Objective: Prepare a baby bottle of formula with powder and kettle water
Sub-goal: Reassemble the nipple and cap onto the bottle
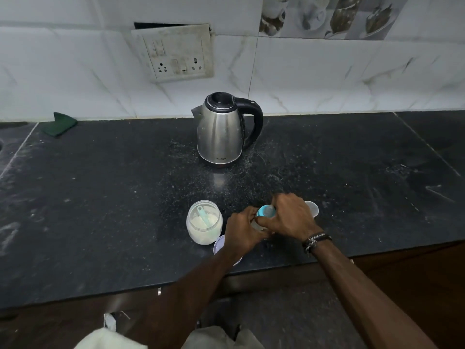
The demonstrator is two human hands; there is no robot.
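Both hands are together on the baby bottle (263, 217), near the front edge of the dark table (100, 197). Left hand (242, 231) is curled round the bottle's lower body. Right hand (292, 215) comes over from above, fingers wrapped on the blue collar and teat (266, 211) — whether that top is seated or loose, can't tell, fingers cover the joint. Bottle contents not visible.

Open powder jar (204, 222) stands just left of the left hand, white powder inside, a pale green scoop (203, 215) leaning in it, handle up. Its lid (221, 245) lies flat on the table just in front of the jar, partly under the left forearm.

A clear cap (312, 207) sits behind the right hand, mostly hidden by it.

Steel kettle (221, 132) stands upright further back, well apart from the hands — lid closed, black handle to the right, spout to the left.

Green cloth (59, 124) at the far left by the tiled wall. Switch and socket plate (176, 52) on the wall above the kettle.
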